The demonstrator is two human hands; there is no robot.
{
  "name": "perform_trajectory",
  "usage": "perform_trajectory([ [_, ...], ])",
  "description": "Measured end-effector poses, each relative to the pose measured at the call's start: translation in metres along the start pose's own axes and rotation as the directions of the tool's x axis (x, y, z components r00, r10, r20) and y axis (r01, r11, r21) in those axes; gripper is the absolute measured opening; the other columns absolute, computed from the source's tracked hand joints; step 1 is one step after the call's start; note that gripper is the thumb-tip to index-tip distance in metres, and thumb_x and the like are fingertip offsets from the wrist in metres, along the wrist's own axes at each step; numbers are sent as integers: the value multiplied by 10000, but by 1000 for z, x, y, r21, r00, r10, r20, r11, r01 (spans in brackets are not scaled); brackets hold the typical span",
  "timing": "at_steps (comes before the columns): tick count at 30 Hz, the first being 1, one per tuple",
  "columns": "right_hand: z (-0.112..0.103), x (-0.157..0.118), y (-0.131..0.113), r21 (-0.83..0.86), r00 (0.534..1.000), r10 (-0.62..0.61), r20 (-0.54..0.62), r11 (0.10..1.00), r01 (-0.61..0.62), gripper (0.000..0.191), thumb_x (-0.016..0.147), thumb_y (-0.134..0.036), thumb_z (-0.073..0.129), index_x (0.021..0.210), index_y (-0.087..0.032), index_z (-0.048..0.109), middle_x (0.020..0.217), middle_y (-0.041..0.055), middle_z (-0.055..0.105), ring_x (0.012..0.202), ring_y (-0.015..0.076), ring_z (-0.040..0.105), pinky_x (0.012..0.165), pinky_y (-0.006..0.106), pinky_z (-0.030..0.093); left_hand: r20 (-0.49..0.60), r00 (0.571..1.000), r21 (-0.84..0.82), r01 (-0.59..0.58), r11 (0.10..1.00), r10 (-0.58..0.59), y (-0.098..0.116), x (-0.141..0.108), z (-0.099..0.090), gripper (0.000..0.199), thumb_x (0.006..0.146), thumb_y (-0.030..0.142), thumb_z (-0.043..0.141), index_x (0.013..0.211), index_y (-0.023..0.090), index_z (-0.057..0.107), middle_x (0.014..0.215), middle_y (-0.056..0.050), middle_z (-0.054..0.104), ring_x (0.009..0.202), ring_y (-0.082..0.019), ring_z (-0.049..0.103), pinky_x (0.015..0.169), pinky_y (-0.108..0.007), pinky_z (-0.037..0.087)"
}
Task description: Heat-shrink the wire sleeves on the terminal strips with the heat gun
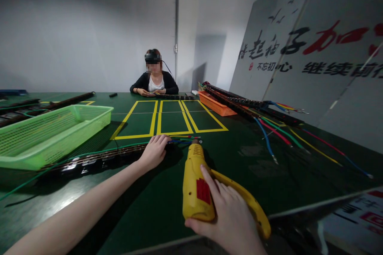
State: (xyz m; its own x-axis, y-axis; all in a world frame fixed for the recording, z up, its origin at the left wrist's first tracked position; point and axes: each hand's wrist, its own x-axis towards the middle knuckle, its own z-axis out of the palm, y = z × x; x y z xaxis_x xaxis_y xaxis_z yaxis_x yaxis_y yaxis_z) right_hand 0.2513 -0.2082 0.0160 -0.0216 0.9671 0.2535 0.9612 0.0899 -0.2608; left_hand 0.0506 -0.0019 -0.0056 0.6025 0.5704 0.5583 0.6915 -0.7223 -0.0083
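Note:
A yellow heat gun (193, 183) is gripped in my right hand (230, 207), its nozzle pointing away from me at the wire ends. My left hand (154, 152) is closed around the end of a long dark wire harness (104, 160) lying on the table. Past my left fingers, blue, green and red wires with metal lugs (194, 139) stick out to the right, close by the nozzle. A green wire (89, 153) runs along the harness toward the left edge.
A light green plastic basket (95, 115) stands at left. Further harnesses with coloured wires (239, 101) lie across an orange basket (217, 105) at right. Yellow tape rectangles (175, 133) mark the green table (143, 223). Opposite sits a person (154, 79) wearing a headset, hands on the table.

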Motion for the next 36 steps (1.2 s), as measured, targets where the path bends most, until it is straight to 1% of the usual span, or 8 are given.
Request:
perform_trajectory([
  [4,4,5,-18,33,998,-32,49,999,30,1148,549,-769,545,1450,-226,82,1212,111,528,1054,297,517,911,456,398,-2,1000,1,9,1000,-9,1,1,0,463,679,51,430,1122,180,457,1142,-68,506,1104,-227,425,949,-375,352],
  [10,6,10,-49,86,991,-38,126,996,27,1158,537,-796,525,1446,-205,121,1206,132,526,1062,314,503,928,460,386,1,1000,-1,18,1000,-18,2,2,0,456,683,56,421,1121,179,455,1132,-77,502,1081,-232,429,934,-376,356],
  [16,10,11,-59,117,989,-37,146,993,20,1153,539,-813,506,1442,-189,152,1178,136,533,1043,314,502,916,464,395,9,1000,-5,27,1000,-27,0,1,0,416,706,72,416,1106,177,461,1110,-75,510,1037,-223,438,905,-363,367],
  [22,3,12,-45,156,983,-80,168,986,54,1180,513,-788,563,1448,-244,92,1190,99,533,1068,293,495,947,464,372,5,1000,-18,24,1000,-24,1,2,0,429,685,55,409,1094,175,457,1122,-74,504,1059,-220,435,913,-359,363],
  [26,-3,10,-26,173,976,-133,173,979,103,1174,512,-784,566,1447,-267,80,1208,72,520,1065,267,497,952,450,372,1,999,-10,32,999,-32,0,2,0,428,661,44,413,1069,170,450,1117,-67,511,1057,-213,437,899,-351,370],
  [30,-9,4,-6,135,973,-124,192,986,99,1210,501,-789,568,1450,-250,44,1255,71,493,1114,268,476,988,453,346,8,1000,-14,23,1000,-23,0,2,0,412,655,50,412,1046,173,453,1129,-63,505,1060,-214,438,898,-350,370],
  [33,-12,-2,10,99,977,-124,175,989,108,1214,502,-802,557,1450,-250,37,1272,69,485,1123,269,477,977,446,362,19,1000,-12,9,1000,-9,0,2,-1,424,658,54,412,1062,174,453,1157,-60,491,1076,-215,429,907,-352,369],
  [36,-13,-6,23,71,983,-144,113,988,137,1172,531,-813,524,1447,-276,29,1220,52,523,1057,247,524,905,419,421,27,1000,-6,4,1000,-4,-1,1,-2,430,670,60,414,1081,178,457,1171,-59,484,1087,-219,422,919,-357,368],
])
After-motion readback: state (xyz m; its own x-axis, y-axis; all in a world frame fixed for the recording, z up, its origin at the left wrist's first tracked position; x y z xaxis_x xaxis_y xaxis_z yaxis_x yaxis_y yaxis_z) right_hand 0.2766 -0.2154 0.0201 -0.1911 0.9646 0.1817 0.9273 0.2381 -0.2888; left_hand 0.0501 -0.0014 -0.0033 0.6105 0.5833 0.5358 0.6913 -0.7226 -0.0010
